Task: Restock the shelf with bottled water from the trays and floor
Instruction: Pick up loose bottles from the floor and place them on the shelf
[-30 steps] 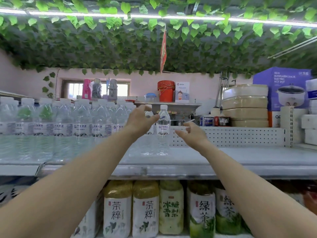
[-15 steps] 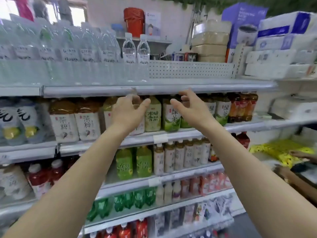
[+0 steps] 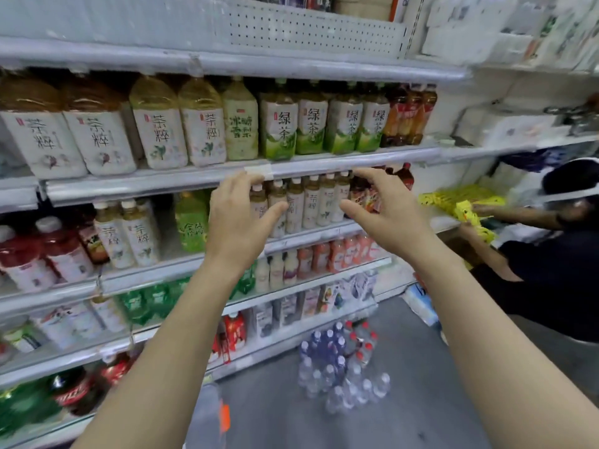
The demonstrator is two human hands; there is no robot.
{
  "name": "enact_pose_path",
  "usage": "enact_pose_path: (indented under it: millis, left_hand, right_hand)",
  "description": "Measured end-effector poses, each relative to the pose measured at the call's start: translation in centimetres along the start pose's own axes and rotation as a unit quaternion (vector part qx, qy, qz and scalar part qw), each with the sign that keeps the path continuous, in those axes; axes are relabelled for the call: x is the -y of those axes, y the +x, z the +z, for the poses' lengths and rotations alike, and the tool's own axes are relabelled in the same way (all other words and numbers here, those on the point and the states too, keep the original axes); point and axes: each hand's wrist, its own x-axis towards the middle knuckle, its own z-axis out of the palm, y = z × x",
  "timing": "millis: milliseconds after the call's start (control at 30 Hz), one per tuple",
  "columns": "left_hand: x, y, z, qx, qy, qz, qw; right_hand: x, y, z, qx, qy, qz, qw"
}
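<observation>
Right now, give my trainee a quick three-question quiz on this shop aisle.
1. True or false: the left hand and the right hand both hold nothing.
2. The water bottles stand: A on the floor, B in a basket, C in a trolley.
3. Fill in: the other person at the right handles ___ packets.
Key: 1 true; 2 A; 3 yellow.

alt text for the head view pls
The left hand and right hand, both empty and open, are raised before shelves of bottled tea; water bottles stand on the floor below. Another person handles yellow packs at right.
</observation>
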Motion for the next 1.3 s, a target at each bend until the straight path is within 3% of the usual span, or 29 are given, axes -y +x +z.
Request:
enact_pose_path:
  millis: [333, 733, 1000, 1300]
  left_hand:
    - [-0.5, 1.5, 8.8, 0.011, 0.071, -0.051, 0.996]
    - [-3.5, 5.2, 28.0, 0.017, 0.070, -0.189, 0.979]
    - [2.5, 3.4, 35.9, 0.091, 0.094, -0.250, 0.959]
    - [11.1, -1.4, 44.1, 0.170, 0.100, -0.284, 0.938]
  right_hand:
    - [-10.9, 4.0, 2.4, 0.060, -0.019, -0.006, 0.998]
    - [-28.9, 14.4, 4.2, 0.184, -0.030, -0.045, 0.981]
    - [-35.9, 15.0, 11.9, 0.287, -0.021, -0.007, 0.958]
    - [-41.9, 11.1, 21.7, 0.326, -0.018, 0.036, 0.945]
